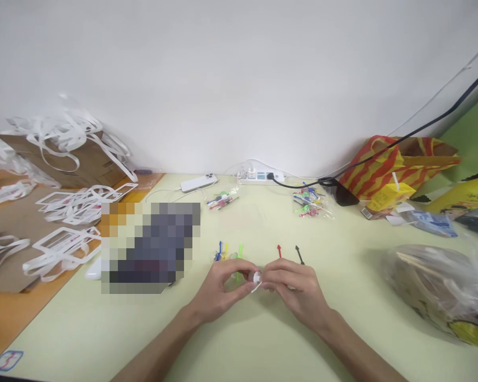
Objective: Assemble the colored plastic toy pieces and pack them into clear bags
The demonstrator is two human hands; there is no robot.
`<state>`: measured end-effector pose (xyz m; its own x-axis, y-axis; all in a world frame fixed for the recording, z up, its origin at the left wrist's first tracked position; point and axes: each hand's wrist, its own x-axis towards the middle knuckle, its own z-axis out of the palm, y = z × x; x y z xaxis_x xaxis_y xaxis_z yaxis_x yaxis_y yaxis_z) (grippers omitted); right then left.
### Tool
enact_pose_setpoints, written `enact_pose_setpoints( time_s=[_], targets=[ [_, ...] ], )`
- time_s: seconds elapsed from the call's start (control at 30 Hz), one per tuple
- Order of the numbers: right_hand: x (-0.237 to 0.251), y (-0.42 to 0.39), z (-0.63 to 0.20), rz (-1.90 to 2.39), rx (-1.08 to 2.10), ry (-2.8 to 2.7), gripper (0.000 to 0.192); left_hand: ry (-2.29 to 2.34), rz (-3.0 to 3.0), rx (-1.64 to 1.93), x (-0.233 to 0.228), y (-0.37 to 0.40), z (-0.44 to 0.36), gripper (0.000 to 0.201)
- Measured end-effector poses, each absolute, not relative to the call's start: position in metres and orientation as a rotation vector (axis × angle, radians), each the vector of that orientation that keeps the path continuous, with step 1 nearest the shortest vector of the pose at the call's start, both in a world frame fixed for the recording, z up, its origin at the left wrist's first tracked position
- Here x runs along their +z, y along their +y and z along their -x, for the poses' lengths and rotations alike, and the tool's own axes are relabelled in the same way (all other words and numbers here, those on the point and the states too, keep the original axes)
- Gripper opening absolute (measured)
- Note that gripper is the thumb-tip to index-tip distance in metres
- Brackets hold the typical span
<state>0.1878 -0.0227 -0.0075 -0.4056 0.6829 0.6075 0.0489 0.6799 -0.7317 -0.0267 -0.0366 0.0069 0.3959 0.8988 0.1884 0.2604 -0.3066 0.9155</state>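
Setting: pale green table (103,329) against a white wall.
Left hand (219,289): fingers pinched on the small white piece (257,278).
Right hand (292,289): pinching the same piece from the other side.
Behind: coloured picks (229,251) upright.
Advice: keep the wrists resting and the grip light.

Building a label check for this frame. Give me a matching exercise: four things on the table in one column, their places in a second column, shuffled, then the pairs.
Things:
1. small white piece
2. white phone
3. yellow drink carton
4. red pick

Places:
A. far edge of the table, left of the power strip
B. pinched between the left hand and right hand
C. flat on the table, next to the black pick
D. right side, in front of the red and yellow striped bag

Pairs: 1-B, 2-A, 3-D, 4-C
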Motion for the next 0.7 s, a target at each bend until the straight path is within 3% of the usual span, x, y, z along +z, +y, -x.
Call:
enact_pose_setpoints(
  time_s=[0.27, 0.7],
  targets=[
    [-0.0096, -0.0192, -0.1908, 0.549, 0.836, -1.950, 0.033, 0.964, -1.772, 0.946, 0.0044, -0.0371, 0.0278, 0.017],
    [-0.0050, -0.0152, -0.1942, 0.644, 0.771, -1.983, 0.015, 0.877, -2.012, 1.030, 0.0036, -0.0391, 0.0306, 0.019]
  ],
)
